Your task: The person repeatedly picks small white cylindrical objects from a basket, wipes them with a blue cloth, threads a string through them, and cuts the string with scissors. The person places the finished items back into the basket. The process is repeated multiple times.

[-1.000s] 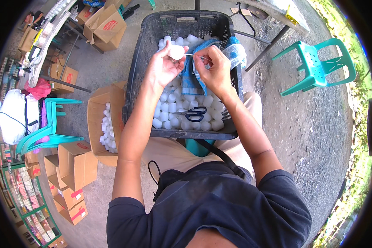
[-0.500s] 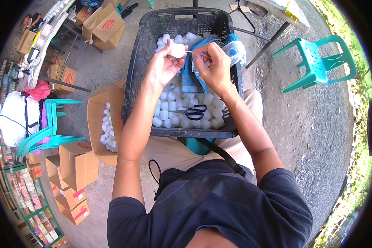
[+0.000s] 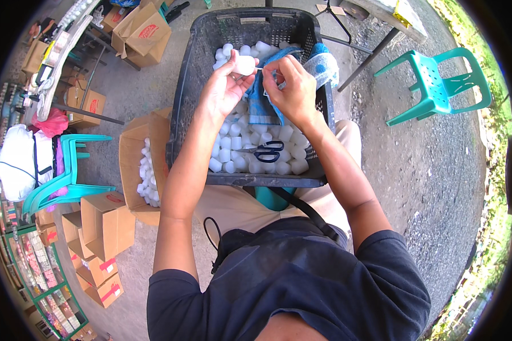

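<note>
Between the fingers of my left hand (image 3: 226, 85) is a white candle (image 3: 244, 65), a short, smooth cylinder lying on its side. A thin pale wick sticks out of its right end. My right hand (image 3: 293, 85) pinches that wick close to the candle, its fingers curled. Both hands are above a black plastic crate (image 3: 247, 181) resting at my lap. Many more white candles (image 3: 236, 142) lie loose in it. Dark-handled scissors (image 3: 267, 152) rest on them, and a blue patterned towel (image 3: 263, 116) hangs over the right side of the crate, partly behind my right hand.
Left of the crate, an open cardboard box (image 3: 133, 165) holds more white pieces. Several other boxes (image 3: 108, 224) and stacked teal chairs (image 3: 68, 170) stand further left. On the right are a teal chair (image 3: 435, 85) and a table leg (image 3: 370, 59).
The wick now shows a shorter length between the candle and my right fingers. Both hands otherwise keep their hold, and the view has shifted slightly.
</note>
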Motion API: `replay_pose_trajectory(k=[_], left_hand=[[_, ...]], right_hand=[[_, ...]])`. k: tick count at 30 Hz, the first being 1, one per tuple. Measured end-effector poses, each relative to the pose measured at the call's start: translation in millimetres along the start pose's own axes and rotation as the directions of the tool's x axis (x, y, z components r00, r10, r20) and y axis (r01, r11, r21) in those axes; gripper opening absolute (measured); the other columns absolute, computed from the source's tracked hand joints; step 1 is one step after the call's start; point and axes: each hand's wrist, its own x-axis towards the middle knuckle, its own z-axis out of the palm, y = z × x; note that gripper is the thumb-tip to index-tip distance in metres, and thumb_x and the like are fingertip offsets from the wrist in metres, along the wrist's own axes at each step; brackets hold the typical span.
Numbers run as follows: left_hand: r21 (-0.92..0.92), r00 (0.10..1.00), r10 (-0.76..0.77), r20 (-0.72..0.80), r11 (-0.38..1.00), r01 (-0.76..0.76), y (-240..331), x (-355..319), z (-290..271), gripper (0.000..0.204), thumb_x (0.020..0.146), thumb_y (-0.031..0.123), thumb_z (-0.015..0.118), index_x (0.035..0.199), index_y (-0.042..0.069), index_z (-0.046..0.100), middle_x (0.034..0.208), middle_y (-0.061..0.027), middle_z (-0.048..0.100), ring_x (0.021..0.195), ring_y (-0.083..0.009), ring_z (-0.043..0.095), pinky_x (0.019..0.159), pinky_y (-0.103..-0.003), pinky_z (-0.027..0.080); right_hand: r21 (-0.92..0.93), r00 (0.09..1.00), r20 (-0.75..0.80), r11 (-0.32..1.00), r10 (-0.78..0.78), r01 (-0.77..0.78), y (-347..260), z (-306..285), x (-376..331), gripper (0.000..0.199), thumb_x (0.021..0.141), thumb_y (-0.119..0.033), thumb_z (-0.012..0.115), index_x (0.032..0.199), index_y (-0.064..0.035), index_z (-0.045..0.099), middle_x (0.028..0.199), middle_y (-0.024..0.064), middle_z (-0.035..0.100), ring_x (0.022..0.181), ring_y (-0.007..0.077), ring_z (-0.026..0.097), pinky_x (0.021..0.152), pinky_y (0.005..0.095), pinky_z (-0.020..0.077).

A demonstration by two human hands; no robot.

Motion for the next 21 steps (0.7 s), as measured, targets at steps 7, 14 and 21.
replay_pose_trajectory(k=[7,14,21], left_hand=[[0.0,1.0,0.022,-0.011,1.0,-0.022,-3.3,-0.6,2.9,0.04,0.088,0.033,0.066,0.112,0.003,0.056,0.109,-0.0161,0.063,0.101,-0.0217,0.06,0.086,-0.033,0.051],[0.023,0.996,0.088,-0.005,0.996,-0.088,-10.2,-2.9,7.0,0.038,0.089,0.032,0.066,0.11,0.002,0.056,0.11,-0.0161,0.062,0.104,-0.022,0.06,0.09,-0.033,0.051],[-0.013,0.988,0.152,0.024,0.988,-0.152,-4.9,0.2,4.3,0.032,0.091,0.028,0.064,0.106,0.001,0.055,0.111,-0.017,0.062,0.102,-0.0226,0.06,0.091,-0.034,0.052]], right_hand=[[-0.09,0.997,0.009,0.993,-0.08,0.081,-3.8,-0.2,1.0,0.011,0.077,-0.015,0.069,0.084,-0.0126,0.062,0.074,0.0028,0.057,0.059,0.0228,0.062,0.051,0.0333,0.0482],[-0.052,0.999,0.035,0.998,-0.02,0.021,-1.2,3.5,2.1,0.011,0.078,-0.014,0.068,0.085,-0.009,0.061,0.075,0.0053,0.059,0.059,0.0238,0.062,0.052,0.034,0.0487],[0.151,0.998,0.014,0.987,0.059,-0.06,1.3,2.3,2.6,0.009,0.078,-0.003,0.066,0.084,-0.0021,0.06,0.075,0.0109,0.058,0.062,0.0255,0.059,0.057,0.0344,0.0486]])
